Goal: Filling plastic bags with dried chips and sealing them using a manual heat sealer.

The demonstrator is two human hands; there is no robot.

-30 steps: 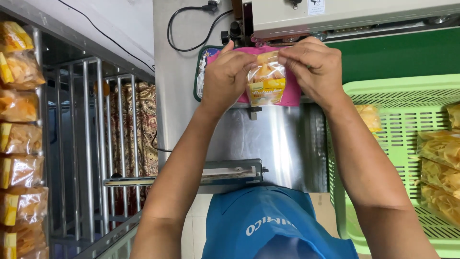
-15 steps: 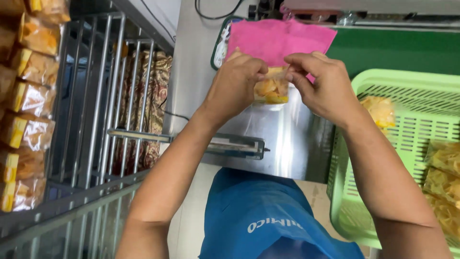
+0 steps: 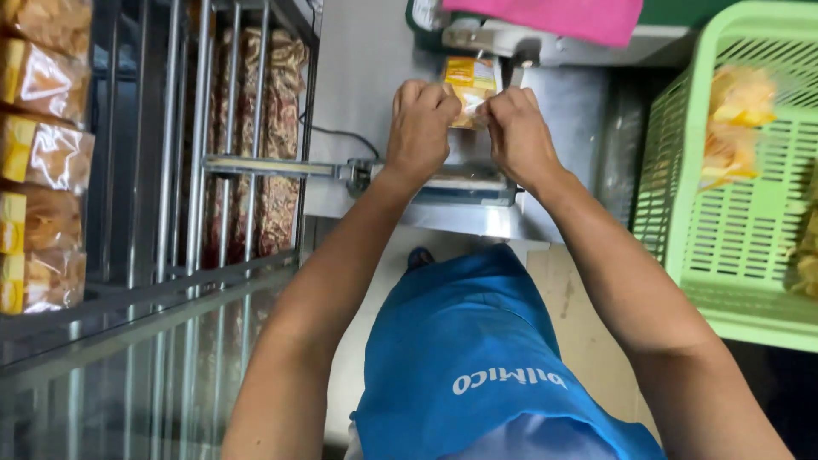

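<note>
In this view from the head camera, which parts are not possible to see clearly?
- Snack bag: its lower part is hidden behind the left hand and right hand.
- Fingers: their tips curl under the hands, so the grip itself is unseen.
- Pink cloth: cut off by the top edge.
- Green basket: cut off by the right edge; its bags are blurred.

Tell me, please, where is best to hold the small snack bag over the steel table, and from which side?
Probably at its near edge, one corner per side. The snack bag lies between both fists: left hand pinches its left corner, right hand its right. The middle looks bulky with chips, so the flat film edge seems easier to grip.
</note>
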